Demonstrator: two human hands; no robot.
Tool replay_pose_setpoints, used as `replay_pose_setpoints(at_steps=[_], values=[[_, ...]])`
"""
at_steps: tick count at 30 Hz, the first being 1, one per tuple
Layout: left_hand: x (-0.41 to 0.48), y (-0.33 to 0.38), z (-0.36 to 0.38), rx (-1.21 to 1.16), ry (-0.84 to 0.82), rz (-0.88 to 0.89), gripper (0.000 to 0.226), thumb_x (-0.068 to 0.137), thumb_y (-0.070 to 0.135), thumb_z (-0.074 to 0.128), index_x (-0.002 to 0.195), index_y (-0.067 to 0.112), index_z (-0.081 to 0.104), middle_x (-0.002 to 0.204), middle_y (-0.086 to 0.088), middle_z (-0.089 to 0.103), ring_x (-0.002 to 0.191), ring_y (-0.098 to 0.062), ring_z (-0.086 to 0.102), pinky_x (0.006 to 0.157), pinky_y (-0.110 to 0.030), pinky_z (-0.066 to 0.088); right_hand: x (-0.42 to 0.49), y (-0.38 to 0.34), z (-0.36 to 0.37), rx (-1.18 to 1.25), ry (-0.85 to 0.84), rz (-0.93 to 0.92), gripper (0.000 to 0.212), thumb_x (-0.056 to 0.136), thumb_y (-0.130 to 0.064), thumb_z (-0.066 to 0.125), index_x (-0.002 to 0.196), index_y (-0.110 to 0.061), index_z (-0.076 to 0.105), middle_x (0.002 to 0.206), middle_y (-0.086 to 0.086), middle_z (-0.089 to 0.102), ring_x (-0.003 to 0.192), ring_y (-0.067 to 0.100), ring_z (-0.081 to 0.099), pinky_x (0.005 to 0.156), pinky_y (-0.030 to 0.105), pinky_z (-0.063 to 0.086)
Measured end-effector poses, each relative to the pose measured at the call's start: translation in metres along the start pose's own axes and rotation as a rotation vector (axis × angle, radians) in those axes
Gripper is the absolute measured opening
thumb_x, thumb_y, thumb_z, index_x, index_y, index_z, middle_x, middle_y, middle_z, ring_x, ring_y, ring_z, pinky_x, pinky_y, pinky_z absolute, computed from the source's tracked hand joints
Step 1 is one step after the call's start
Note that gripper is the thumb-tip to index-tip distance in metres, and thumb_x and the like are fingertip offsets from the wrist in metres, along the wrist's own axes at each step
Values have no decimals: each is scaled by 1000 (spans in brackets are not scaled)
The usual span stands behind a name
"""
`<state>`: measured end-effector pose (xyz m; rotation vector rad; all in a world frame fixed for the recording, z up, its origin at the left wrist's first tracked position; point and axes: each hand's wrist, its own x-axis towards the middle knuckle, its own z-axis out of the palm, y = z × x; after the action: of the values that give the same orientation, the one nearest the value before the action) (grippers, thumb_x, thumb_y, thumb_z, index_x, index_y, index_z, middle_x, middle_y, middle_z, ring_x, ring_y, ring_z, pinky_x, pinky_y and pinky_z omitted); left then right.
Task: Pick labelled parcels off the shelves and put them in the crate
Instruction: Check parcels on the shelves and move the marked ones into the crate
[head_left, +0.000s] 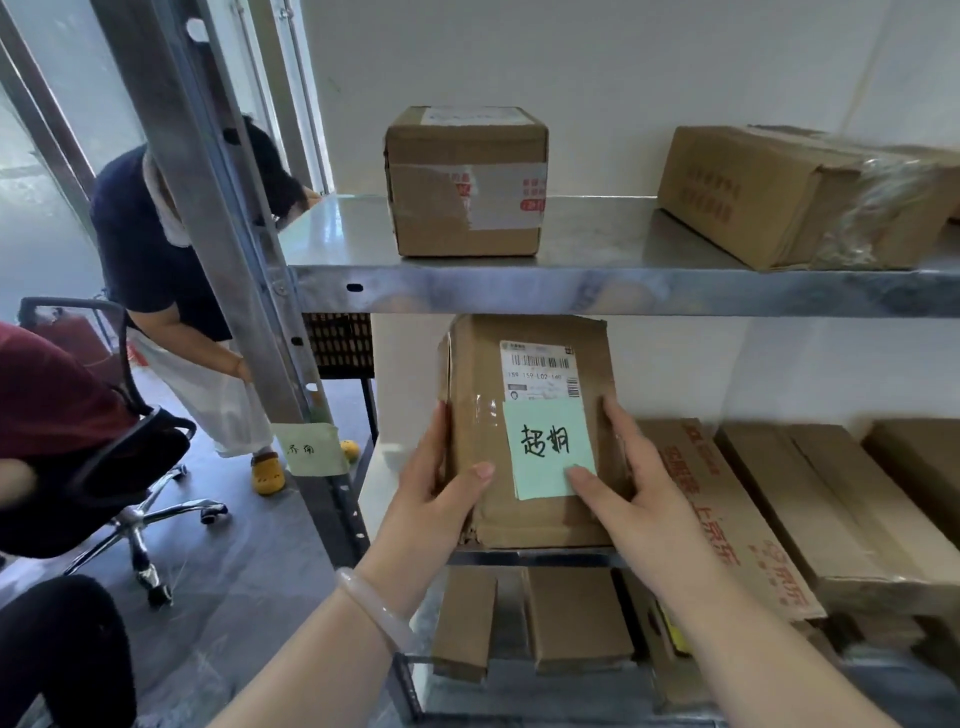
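A brown cardboard parcel (483, 514) stands upright at the front edge of the middle shelf (540, 558). It carries a white shipping label and a green handwritten note (545, 441). My left hand (436, 488) grips its left side, thumb across the front. My right hand (634, 483) grips its right side, thumb pressing the lower corner of the green note. No crate is in view.
The top shelf (597, 286) holds a taped box (467, 182) and a long box (789, 197). Long printed cartons (727, 514) lie right of the parcel, small boxes (571, 618) below. At left are a steel post (228, 218), a standing person (156, 260) and an office chair (130, 467).
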<state>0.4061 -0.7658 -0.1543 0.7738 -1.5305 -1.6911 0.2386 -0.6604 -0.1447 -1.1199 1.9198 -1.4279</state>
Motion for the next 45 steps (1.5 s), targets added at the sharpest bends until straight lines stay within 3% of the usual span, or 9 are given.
replay_pose_setpoints(at_steps=[4, 10, 15, 19, 22, 26, 32, 36, 45], values=[[-5, -5, 31, 137, -79, 75, 60, 84, 58, 64, 137, 60, 36, 148, 16, 43, 131, -4, 48, 103, -33, 49, -26, 11, -27, -107, 138, -10, 71, 90, -38, 64, 141, -60, 20, 141, -31, 27, 130, -9, 22, 108, 24, 24], [-18, -1, 99, 446, -281, 210, 54, 88, 56, 37, 131, 79, 14, 149, 34, 31, 139, 9, 28, 116, -28, 31, -72, 30, -90, -224, 312, -30, 69, 88, -37, 65, 141, -58, 26, 145, -17, 30, 122, -21, 25, 85, -6, 27], [-26, 6, 193, 530, -480, 340, 53, 102, 33, 39, 129, 75, 20, 148, 25, 32, 134, 17, 23, 99, 6, 15, -122, 39, -164, -333, 488, -3, 63, 90, -45, 59, 132, -71, 21, 145, -20, 29, 126, -14, 26, 99, 21, 30], [-52, 0, 288, 561, -726, 392, 65, 84, 63, 52, 132, 78, 11, 146, 24, 36, 133, 7, 34, 110, -19, 31, -187, 53, -236, -367, 680, 86, 64, 83, -59, 50, 142, -59, 24, 149, -23, 31, 137, -6, 24, 114, 32, 29], [-86, -5, 363, 601, -915, 482, 86, 83, 58, 63, 138, 72, -1, 147, 21, 33, 132, 3, 34, 107, -18, 30, -250, 62, -284, -398, 828, 178, 66, 87, -51, 58, 143, -58, 24, 150, -24, 30, 137, -8, 23, 113, 32, 30], [-147, -13, 458, 552, -1189, 597, 83, 85, 57, 63, 138, 72, 0, 148, 19, 31, 129, 6, 32, 99, -9, 28, -345, 70, -337, -477, 1035, 312, 73, 85, -40, 68, 138, -64, 25, 146, -21, 34, 128, -10, 27, 99, 14, 28], [-258, -26, 562, 359, -1527, 651, 78, 86, 47, 67, 133, 71, 9, 136, 23, 37, 112, 31, 27, 83, 9, 26, -473, 65, -363, -425, 1380, 482, 75, 82, -41, 72, 134, -70, 26, 146, -17, 32, 134, 1, 27, 110, 36, 32], [-326, -32, 611, 259, -1764, 667, 78, 84, 50, 67, 134, 73, 12, 138, 20, 39, 120, 19, 34, 89, 2, 31, -535, 61, -359, -411, 1610, 598, 72, 84, -38, 70, 129, -73, 26, 143, -20, 29, 126, -8, 26, 99, 23, 29], [-458, -39, 688, -1, -2236, 682, 82, 83, 44, 70, 130, 78, 12, 145, 18, 37, 130, 8, 31, 100, -12, 33, -615, 41, -347, -475, 2067, 893, 75, 84, -47, 67, 135, -71, 18, 154, -16, 23, 144, 8, 18, 115, 46, 29]])
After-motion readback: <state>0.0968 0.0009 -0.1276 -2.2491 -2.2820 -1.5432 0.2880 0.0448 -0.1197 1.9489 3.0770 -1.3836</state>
